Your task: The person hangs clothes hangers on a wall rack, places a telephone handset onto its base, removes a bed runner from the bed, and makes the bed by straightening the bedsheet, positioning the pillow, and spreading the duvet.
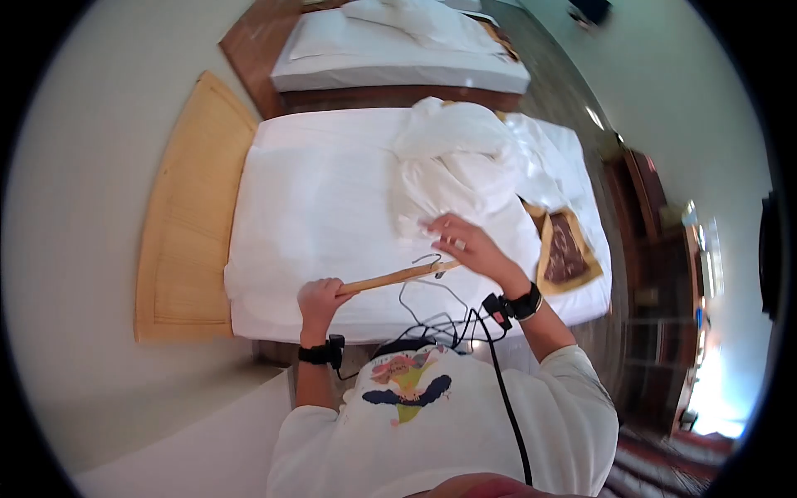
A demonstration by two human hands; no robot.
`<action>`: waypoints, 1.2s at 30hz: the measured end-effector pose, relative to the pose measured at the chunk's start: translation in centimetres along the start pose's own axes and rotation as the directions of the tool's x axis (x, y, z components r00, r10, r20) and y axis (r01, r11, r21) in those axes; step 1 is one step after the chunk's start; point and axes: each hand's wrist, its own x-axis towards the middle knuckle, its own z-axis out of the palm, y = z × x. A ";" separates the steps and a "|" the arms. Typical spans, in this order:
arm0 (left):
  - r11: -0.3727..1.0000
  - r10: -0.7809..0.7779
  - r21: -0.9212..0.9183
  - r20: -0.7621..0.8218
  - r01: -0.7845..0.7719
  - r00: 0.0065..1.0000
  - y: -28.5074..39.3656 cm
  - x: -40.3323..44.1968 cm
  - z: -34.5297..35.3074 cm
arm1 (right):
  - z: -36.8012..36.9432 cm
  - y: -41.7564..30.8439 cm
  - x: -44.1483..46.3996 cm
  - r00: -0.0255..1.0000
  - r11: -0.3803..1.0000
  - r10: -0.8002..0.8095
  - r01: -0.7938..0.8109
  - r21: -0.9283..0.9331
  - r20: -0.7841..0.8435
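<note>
A wooden clothes hanger [386, 280] with a metal hook is held out over the white bed [303, 216], level with my waist. My left hand [318, 300] is wrapped round its left end. Close to the other end is my right hand [469, 245], raised a little above it with fingers apart and nothing visible between them. The hanger's right tip passes beside or behind the right hand, so I cannot tell whether they touch. Beyond the right hand lies a bunched white duvet [461, 162].
A brown and gold bed runner [566, 249] lies crumpled on the bed's right side. Thin cables [448, 324] hang from black wrist bands before my body. A wooden headboard [195, 224] stands left, a second bed [398, 70] beyond, and a wooden desk [664, 315] right.
</note>
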 end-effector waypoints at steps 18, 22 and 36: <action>0.768 0.265 -0.592 0.643 0.246 0.719 4.7 11.1 4.2 | 6.9 -3.5 -23.8 0.189 0.681 0.723 -0.355 0.641 -0.664; 0.707 0.538 -0.705 0.583 0.051 0.609 8.9 13.9 5.5 | 9.8 -5.4 -26.3 -0.062 0.714 0.657 -0.269 0.647 -0.751; 0.349 0.687 -0.861 0.504 0.370 0.524 25.9 11.8 19.0 | 9.4 -9.7 -38.4 -0.509 0.769 0.434 -0.221 0.600 -0.743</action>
